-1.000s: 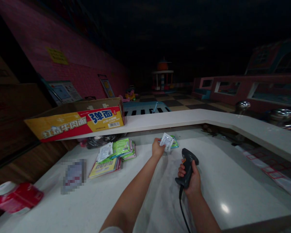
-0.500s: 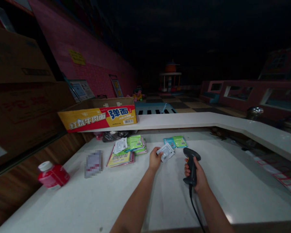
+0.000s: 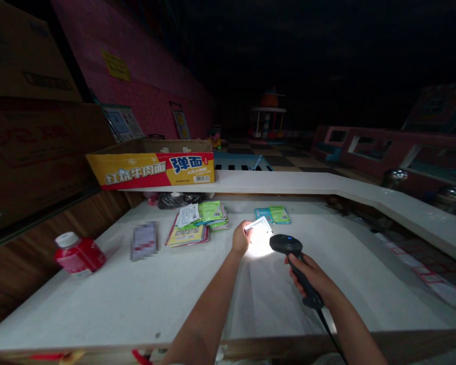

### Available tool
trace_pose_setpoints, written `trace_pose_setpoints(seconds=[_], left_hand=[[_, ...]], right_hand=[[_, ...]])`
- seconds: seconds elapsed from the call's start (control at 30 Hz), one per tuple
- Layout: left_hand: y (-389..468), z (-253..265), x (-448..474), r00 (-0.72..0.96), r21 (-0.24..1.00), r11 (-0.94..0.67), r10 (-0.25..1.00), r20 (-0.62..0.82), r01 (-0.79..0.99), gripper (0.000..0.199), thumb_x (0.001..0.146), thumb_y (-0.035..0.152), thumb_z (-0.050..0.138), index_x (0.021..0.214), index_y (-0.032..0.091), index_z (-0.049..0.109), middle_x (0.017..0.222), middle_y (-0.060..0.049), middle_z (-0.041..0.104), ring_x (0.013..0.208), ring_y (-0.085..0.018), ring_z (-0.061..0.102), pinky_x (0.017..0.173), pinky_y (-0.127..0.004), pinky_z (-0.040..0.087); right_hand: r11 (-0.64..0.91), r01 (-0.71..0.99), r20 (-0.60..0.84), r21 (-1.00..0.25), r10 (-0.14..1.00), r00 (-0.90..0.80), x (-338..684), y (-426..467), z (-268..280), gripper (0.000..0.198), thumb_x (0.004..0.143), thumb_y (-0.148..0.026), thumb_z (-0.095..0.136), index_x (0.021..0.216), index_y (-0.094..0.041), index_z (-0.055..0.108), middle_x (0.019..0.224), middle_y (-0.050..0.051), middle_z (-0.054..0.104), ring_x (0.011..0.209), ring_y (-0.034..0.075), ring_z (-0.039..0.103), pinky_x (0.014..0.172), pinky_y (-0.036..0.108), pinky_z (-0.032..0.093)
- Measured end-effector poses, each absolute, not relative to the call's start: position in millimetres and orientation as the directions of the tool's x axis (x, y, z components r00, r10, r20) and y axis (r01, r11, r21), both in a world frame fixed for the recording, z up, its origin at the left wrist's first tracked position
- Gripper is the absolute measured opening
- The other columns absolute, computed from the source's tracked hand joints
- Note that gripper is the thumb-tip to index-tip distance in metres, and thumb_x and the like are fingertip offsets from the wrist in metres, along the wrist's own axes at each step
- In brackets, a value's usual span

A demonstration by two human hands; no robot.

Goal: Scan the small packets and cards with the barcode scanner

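My left hand pinches the edge of a small white packet above the counter. My right hand is wrapped round the handle of a black barcode scanner, its head turned toward the packet. A bright white light falls on the packet and the counter below it, and a small blue light shows on top of the scanner. Just behind lies a blue and green packet. To the left, a pile of green, white and pink packets rests partly on a yellow printed sheet.
A red bottle with a white cap lies at the left, near a blurred-out card. On the raised white ledge stands an open yellow and red carton. Brown boxes are stacked at far left. The scanner's cable runs down toward the front edge.
The scanner has tilted and swung left toward the packet, and its light has come on. The packet stays pinched in my left hand. The view has shifted slightly.
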State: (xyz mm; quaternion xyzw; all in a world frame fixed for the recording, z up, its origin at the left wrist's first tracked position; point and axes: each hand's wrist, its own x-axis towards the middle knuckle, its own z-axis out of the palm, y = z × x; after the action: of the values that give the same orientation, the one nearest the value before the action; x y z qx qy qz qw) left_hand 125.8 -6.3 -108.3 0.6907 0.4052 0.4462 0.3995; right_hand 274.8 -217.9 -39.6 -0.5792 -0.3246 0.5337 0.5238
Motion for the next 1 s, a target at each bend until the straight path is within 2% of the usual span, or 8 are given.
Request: trace_pose_setpoints(seconds=[0.27,0.4,0.53,0.63,0.83,1.0], left_hand=[[-8,-103,125,0.265,0.887,-0.377,0.914,0.308,0.266,0.017,0.076,0.021,0.058,0.092,0.018,0.063,0.08,0.0,0.065,0.074,-0.015,0.06,0.068,-0.024,0.045],[-10,-100,124,0.263,0.878,-0.372,0.917,0.299,0.3,0.017,0.077,0.022,0.059,0.092,0.018,0.063,0.081,0.001,0.066,0.077,-0.016,0.06,0.07,-0.024,0.045],[-12,-100,124,0.248,0.879,-0.355,0.926,0.284,0.319,0.016,0.077,0.019,0.059,0.093,0.018,0.062,0.083,0.0,0.066,0.076,-0.015,0.06,0.07,-0.024,0.045],[-11,-103,125,0.224,0.877,-0.343,0.934,0.279,0.337,0.015,0.077,0.018,0.06,0.092,0.018,0.06,0.083,0.0,0.066,0.077,-0.015,0.06,0.071,-0.024,0.045],[-12,-104,124,0.181,0.873,-0.334,0.941,0.287,0.354,0.012,0.076,0.019,0.06,0.086,0.019,0.055,0.078,0.002,0.06,0.074,-0.015,0.057,0.068,-0.024,0.042],[-21,-103,119,0.181,0.888,-0.321,0.944,0.274,0.329,0.013,0.073,0.017,0.06,0.082,0.019,0.051,0.073,0.004,0.055,0.067,-0.012,0.053,0.064,-0.023,0.04]], right_hand=[[-0.236,-0.189,-0.275,-0.953,0.938,0.213,273,-214,-40,0.04,0.076,-0.057,0.07,0.088,-0.02,0.06,0.051,-0.005,0.055,0.032,0.01,0.045,0.029,0.019,0.035],[-0.186,-0.332,-0.286,-0.925,0.915,0.284,270,-195,-49,0.042,0.078,-0.057,0.069,0.091,-0.019,0.06,0.052,-0.003,0.056,0.034,0.01,0.047,0.031,0.019,0.036],[-0.077,-0.603,-0.295,-0.794,0.916,0.272,272,-173,-61,0.043,0.077,-0.058,0.069,0.089,-0.018,0.06,0.052,-0.004,0.052,0.036,0.008,0.044,0.032,0.017,0.034],[0.004,-0.744,-0.247,-0.668,0.942,0.226,277,-165,-73,0.042,0.073,-0.054,0.074,0.088,-0.017,0.061,0.056,-0.005,0.051,0.038,0.007,0.042,0.034,0.016,0.034],[0.064,-0.862,-0.187,-0.503,0.966,0.18,286,-168,-90,0.04,0.069,-0.043,0.081,0.09,-0.016,0.061,0.059,-0.006,0.045,0.042,0.005,0.04,0.036,0.014,0.035],[0.106,-0.896,-0.21,-0.431,0.954,0.213,285,-167,-91,0.04,0.068,-0.038,0.082,0.092,-0.015,0.06,0.06,-0.006,0.045,0.044,0.005,0.041,0.037,0.013,0.038]])
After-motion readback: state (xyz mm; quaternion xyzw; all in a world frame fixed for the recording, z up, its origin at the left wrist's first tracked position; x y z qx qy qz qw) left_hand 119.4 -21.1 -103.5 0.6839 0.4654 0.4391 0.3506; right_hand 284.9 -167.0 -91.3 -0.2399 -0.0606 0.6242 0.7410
